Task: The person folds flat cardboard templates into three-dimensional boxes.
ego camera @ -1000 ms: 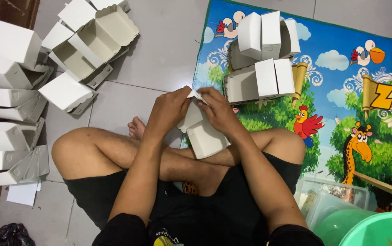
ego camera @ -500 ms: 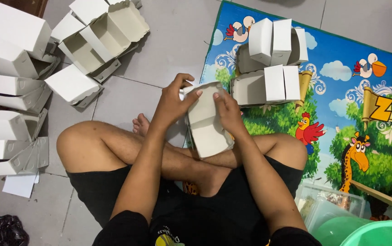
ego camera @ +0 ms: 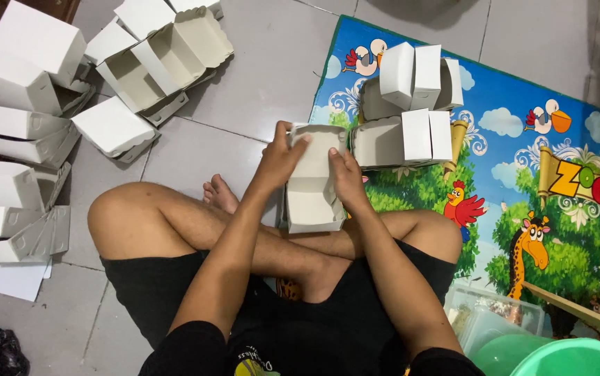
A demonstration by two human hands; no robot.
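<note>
I sit cross-legged on the floor and hold a white cardboard box [ego camera: 312, 188] above my shins, its open inside facing up. My left hand [ego camera: 282, 154] grips its left wall and top flap. On the right wall rests my right hand [ego camera: 345, 175], fingers pressed against the cardboard. Just beyond the box lies a pile of flat and half-folded white boxes [ego camera: 408, 104] on the play mat.
A colourful cartoon play mat [ego camera: 523, 160] covers the floor at right. Several assembled white boxes [ego camera: 28, 118] are stacked at left, with open ones [ego camera: 164, 56] at top. A clear plastic container [ego camera: 488, 317] and a green basin [ego camera: 557, 358] sit at bottom right.
The box has been turned and opened out; it now faces up with its inside showing. Both hands shifted from its top edges to its side walls.
</note>
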